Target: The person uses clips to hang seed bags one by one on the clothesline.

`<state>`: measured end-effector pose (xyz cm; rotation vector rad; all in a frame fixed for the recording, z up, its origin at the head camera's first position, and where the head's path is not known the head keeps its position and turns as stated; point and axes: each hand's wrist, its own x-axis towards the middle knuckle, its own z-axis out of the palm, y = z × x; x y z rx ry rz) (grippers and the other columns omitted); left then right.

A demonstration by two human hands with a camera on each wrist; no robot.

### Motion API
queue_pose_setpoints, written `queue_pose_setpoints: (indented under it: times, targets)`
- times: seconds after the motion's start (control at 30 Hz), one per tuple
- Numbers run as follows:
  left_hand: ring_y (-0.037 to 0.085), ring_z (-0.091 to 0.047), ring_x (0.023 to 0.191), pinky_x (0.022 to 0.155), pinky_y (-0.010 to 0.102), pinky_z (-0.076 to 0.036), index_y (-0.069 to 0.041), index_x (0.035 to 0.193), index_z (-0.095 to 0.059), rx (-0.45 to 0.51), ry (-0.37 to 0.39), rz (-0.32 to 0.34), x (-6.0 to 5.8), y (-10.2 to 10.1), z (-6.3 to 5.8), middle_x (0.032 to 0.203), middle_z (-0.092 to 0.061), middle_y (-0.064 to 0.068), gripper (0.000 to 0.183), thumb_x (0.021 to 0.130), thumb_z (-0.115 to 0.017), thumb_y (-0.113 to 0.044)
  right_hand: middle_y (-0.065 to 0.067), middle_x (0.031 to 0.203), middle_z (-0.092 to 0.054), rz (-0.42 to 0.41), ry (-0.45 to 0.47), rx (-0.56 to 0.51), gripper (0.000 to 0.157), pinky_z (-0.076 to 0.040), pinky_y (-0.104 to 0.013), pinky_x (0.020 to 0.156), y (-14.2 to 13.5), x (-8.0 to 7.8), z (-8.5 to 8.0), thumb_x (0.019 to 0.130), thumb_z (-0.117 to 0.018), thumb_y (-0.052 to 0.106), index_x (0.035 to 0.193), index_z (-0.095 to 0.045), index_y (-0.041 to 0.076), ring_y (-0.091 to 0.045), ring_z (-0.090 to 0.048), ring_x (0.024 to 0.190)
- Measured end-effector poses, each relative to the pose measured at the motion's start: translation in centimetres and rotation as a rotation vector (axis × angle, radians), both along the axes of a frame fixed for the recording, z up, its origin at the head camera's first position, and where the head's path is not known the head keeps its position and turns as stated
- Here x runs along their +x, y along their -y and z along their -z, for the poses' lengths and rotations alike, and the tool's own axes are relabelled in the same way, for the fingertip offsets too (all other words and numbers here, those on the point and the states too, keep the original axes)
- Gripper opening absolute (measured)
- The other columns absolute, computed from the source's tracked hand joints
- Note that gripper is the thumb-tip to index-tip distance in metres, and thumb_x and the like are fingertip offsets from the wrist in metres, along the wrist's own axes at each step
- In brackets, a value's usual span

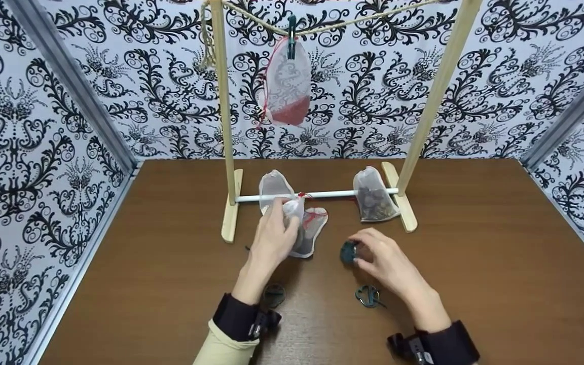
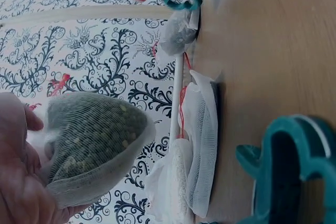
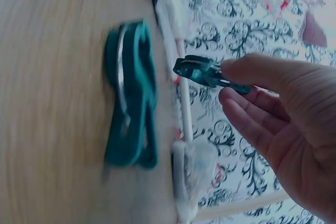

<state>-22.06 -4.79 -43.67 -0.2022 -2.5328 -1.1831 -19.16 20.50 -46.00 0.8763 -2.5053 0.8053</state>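
My left hand [image 1: 274, 235] grips the gathered top of a white mesh bag [image 2: 100, 135] filled with green, seed-like pieces, held up above the table near the rack's white bar. Between thumb and fingers, my right hand [image 1: 386, 258] pinches a green clothespin [image 3: 202, 71], just above the table. Two more mesh bags lie below and beside the left hand: one pale bag [image 1: 274, 182] across the bar, another bag [image 1: 315, 233] with a red drawstring in front of it. A third bag [image 1: 373, 200] with dark contents leans by the rack's right foot.
On the table near my wrists lie a left clothespin [image 1: 274, 295] and a right clothespin [image 1: 368, 295]. A wooden rack [image 1: 226, 111] carries a rope [image 1: 368, 19], where a clothespin [image 1: 292, 38] holds a mesh bag with red contents [image 1: 292, 109]. Patterned walls enclose the table.
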Motion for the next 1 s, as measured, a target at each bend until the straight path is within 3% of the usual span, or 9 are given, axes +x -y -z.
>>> queue_pose_setpoints:
  times: [0.17,0.37,0.5,0.73,1.0]
  targets:
    - [0.034,-0.068,0.099,0.086,0.049,-0.053,-0.01,0.12,-0.058,-0.005,-0.031,-0.019,0.2,-0.2,-0.1,0.107,-0.07,0.015,0.039,0.091,-0.067,-0.034,-0.013,0.109,-0.07,-0.036,0.03,0.041,0.044,-0.06,-0.036,0.08,0.7,0.4,-0.4,0.071,-0.08,-0.012,0.113,-0.068,-0.004,-0.025,-0.071,0.094]
    - [0.032,-0.067,0.096,0.084,0.047,-0.053,-0.01,0.118,-0.059,-0.031,-0.038,-0.01,0.5,-0.2,-0.1,0.103,-0.069,0.013,0.039,0.091,-0.068,-0.036,-0.016,0.11,-0.07,0.073,0.087,0.213,0.04,-0.059,-0.038,0.081,0.6,0.5,0.0,0.074,-0.079,-0.01,0.112,-0.068,-0.007,-0.027,-0.071,0.094]
    - [0.03,-0.068,0.093,0.082,0.046,-0.054,-0.01,0.117,-0.059,-0.027,-0.016,-0.007,0.7,-0.4,-0.3,0.1,-0.07,0.012,0.037,0.092,-0.068,-0.036,-0.014,0.104,-0.069,0.098,0.097,0.255,0.034,-0.058,-0.039,0.078,0.1,0.5,0.2,0.075,-0.08,-0.006,0.106,-0.068,-0.005,-0.027,-0.069,0.091]
    - [0.025,-0.064,0.083,0.075,0.043,-0.053,-0.009,0.11,-0.056,-0.004,-0.015,0.032,1.4,-0.9,-1.6,0.092,-0.07,0.01,0.023,0.094,-0.062,-0.025,-0.007,0.097,-0.065,0.113,0.169,0.237,0.029,-0.055,-0.037,0.075,-0.6,0.4,0.2,0.079,-0.081,0.004,0.102,-0.064,0.004,-0.02,-0.065,0.086]
    - [0.024,-0.062,0.087,0.081,0.043,-0.052,-0.005,0.111,-0.056,-0.015,-0.102,0.083,1.5,-1.1,-2.1,0.096,-0.067,0.011,0.017,0.095,-0.055,-0.012,-0.006,0.094,-0.066,0.134,0.116,0.142,0.025,-0.055,-0.036,0.074,-0.4,-0.2,-0.6,0.078,-0.078,0.007,0.101,-0.066,0.004,-0.018,-0.066,0.084]
